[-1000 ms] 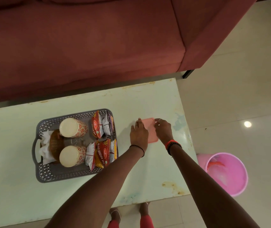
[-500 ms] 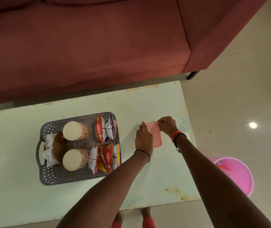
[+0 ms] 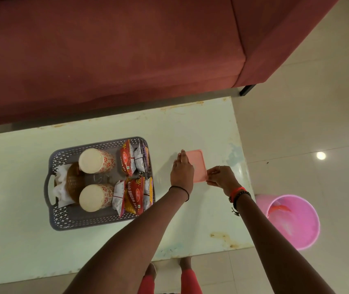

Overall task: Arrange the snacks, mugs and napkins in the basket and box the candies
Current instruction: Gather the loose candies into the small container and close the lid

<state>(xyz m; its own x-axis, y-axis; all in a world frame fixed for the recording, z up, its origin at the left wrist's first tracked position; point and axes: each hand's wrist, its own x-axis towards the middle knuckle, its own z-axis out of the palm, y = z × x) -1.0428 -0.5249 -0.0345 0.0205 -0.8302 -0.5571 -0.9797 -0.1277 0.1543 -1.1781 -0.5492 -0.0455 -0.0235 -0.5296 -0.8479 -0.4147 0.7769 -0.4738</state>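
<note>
A pink lidded candy box lies on the pale table, right of the grey basket. My left hand rests flat on the box's left side, fingers straight. My right hand pinches the box's near right corner. The basket holds two patterned mugs lying on their sides, several red and white snack packets, and white napkins around a small wicker holder at the left end. The candies are hidden.
A dark red sofa runs along the table's far edge. A pink bucket stands on the tiled floor just right of the table. My feet show below the table's near edge.
My right hand has slid from the box's far right corner down to its near right corner. My left hand stays on the box's left side. The camera view has shifted slightly.
</note>
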